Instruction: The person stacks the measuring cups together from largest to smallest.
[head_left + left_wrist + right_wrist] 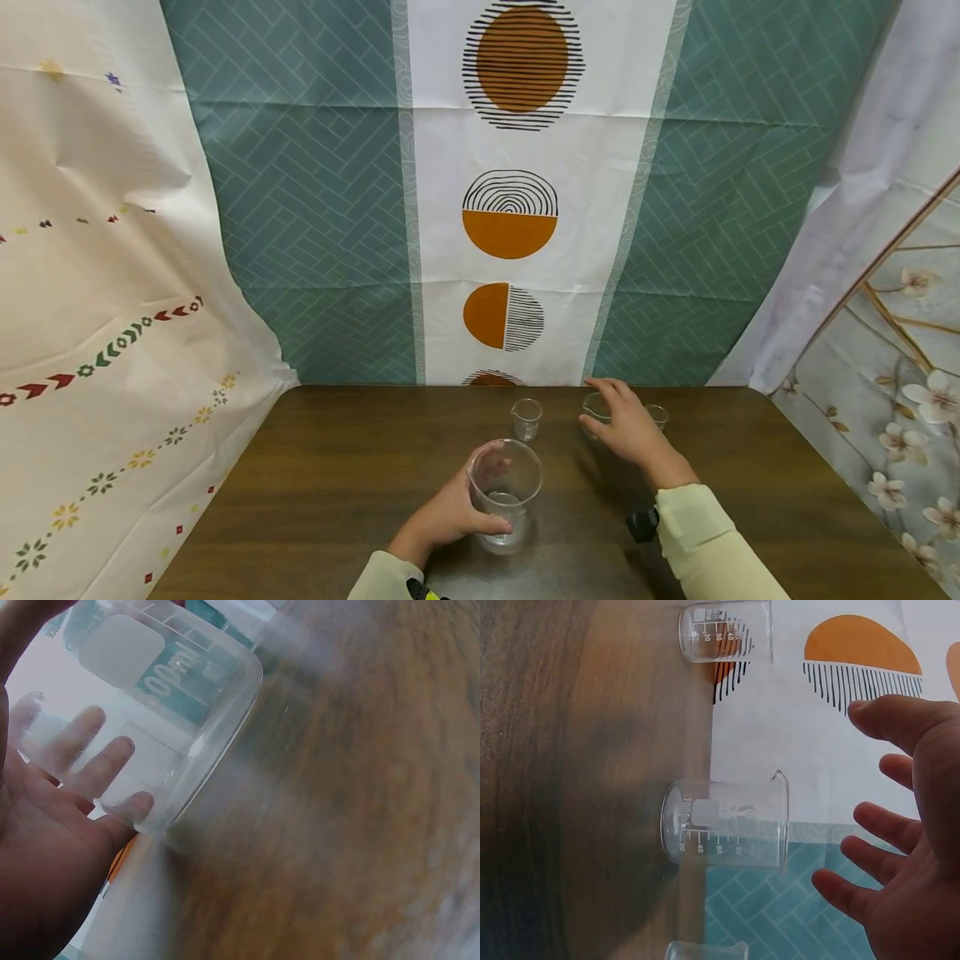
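My left hand grips a large clear glass beaker around its side, thumb in front and fingers behind. Its white markings show in the left wrist view; whether its base touches the table cannot be told. My right hand hovers by a medium beaker near the back of the table. Its fingers are spread beyond that beaker's rim, apart from it in the right wrist view. A small beaker stands upright to the left of the medium one, and another small beaker to the right, partly hidden by the hand.
The dark wooden table ends at a patterned green and white curtain behind the beakers. A cream cloth hangs on the left, a floral one on the right.
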`<state>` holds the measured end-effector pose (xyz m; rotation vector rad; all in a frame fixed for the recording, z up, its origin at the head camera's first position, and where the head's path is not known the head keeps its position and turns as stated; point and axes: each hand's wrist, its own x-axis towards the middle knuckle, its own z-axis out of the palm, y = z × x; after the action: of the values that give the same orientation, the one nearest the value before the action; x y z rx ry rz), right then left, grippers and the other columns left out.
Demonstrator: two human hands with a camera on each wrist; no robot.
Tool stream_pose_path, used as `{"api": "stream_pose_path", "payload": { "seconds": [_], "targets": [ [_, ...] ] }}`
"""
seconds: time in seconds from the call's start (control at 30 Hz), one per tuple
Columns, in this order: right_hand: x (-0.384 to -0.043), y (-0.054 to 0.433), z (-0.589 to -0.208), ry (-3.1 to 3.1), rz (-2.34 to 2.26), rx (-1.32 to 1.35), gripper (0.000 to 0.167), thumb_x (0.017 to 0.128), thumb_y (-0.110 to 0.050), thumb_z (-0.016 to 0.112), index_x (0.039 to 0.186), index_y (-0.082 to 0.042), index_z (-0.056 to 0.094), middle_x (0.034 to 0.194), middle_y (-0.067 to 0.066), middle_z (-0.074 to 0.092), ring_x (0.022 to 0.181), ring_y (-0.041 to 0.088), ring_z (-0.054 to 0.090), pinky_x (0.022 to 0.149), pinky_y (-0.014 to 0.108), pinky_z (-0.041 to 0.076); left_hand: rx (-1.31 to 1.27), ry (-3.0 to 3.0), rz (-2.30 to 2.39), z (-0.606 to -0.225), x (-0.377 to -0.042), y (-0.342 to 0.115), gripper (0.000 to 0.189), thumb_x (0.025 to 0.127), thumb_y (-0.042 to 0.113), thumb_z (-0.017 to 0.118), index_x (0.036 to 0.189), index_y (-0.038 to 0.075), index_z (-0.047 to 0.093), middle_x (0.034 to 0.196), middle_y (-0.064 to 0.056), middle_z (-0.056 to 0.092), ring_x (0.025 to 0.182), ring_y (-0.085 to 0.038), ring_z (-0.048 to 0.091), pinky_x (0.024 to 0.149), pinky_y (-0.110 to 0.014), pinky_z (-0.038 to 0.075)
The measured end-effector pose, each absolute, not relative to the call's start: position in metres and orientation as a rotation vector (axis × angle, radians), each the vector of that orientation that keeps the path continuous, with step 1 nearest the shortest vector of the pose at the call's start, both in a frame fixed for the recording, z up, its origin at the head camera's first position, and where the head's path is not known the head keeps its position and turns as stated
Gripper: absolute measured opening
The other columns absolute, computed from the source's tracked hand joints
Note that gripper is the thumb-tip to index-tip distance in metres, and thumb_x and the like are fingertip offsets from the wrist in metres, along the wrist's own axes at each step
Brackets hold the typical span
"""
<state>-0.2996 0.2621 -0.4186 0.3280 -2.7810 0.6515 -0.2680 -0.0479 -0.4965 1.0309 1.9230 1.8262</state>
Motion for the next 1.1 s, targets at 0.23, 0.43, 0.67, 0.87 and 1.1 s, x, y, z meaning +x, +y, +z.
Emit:
{"api": "stream_pose_path", "payload": {
  "seconds": [0.23, 0.43, 0.67, 0.87, 1.1],
  "targets": [
    [-0.305, 0.264, -0.421, -2.797, 0.649, 0.314, 0.066, 0.088, -0.03, 0.07, 0.144, -0.012, 0.042, 0.143, 0.023, 0.041, 0.13, 0.045, 0.042, 0.1, 0.064, 0.037, 1.039, 1.897, 1.842, -0.499, -0.268, -0.048, 0.098, 0.074, 0.014, 0.085, 0.149, 0.025, 0.023, 0.148, -0.025, 0.036, 0.139, -0.042, 0.036, 0.112, -0.029, 0.033],
    [-0.308, 0.267, -0.422, -2.801, 0.637, 0.324, 0.066, 0.088, -0.03, 0.07, 0.145, -0.012, 0.041, 0.143, 0.023, 0.04, 0.13, 0.046, 0.041, 0.099, 0.065, 0.038, 1.046, 1.901, 1.844, -0.498, -0.268, -0.048, 0.098, 0.073, 0.012, 0.085, 0.149, 0.024, 0.023, 0.147, -0.024, 0.037, 0.138, -0.042, 0.036, 0.112, -0.03, 0.034],
    [-0.311, 0.271, -0.424, -2.811, 0.627, 0.332, 0.066, 0.089, -0.03, 0.068, 0.146, -0.01, 0.04, 0.143, 0.025, 0.039, 0.129, 0.047, 0.041, 0.098, 0.065, 0.038, 1.053, 1.897, 1.841, -0.498, -0.268, -0.047, 0.098, 0.074, 0.013, 0.084, 0.149, 0.023, 0.022, 0.147, -0.025, 0.036, 0.138, -0.044, 0.035, 0.114, -0.036, 0.033],
    [-0.314, 0.273, -0.425, -2.827, 0.626, 0.332, 0.067, 0.089, -0.029, 0.068, 0.146, -0.01, 0.039, 0.144, 0.025, 0.038, 0.13, 0.048, 0.04, 0.099, 0.065, 0.037, 1.032, 1.896, 1.827, -0.497, -0.267, -0.047, 0.098, 0.075, 0.013, 0.084, 0.149, 0.026, 0.021, 0.149, -0.02, 0.036, 0.139, -0.041, 0.035, 0.114, -0.047, 0.03],
    [-0.317, 0.272, -0.426, -2.83, 0.612, 0.342, 0.066, 0.09, -0.03, 0.067, 0.146, -0.01, 0.039, 0.143, 0.026, 0.039, 0.129, 0.049, 0.04, 0.097, 0.065, 0.038, 1.025, 1.911, 1.824, -0.497, -0.267, -0.048, 0.099, 0.075, 0.013, 0.084, 0.149, 0.028, 0.021, 0.149, -0.017, 0.036, 0.14, -0.039, 0.035, 0.114, -0.046, 0.031]
  ]
}}
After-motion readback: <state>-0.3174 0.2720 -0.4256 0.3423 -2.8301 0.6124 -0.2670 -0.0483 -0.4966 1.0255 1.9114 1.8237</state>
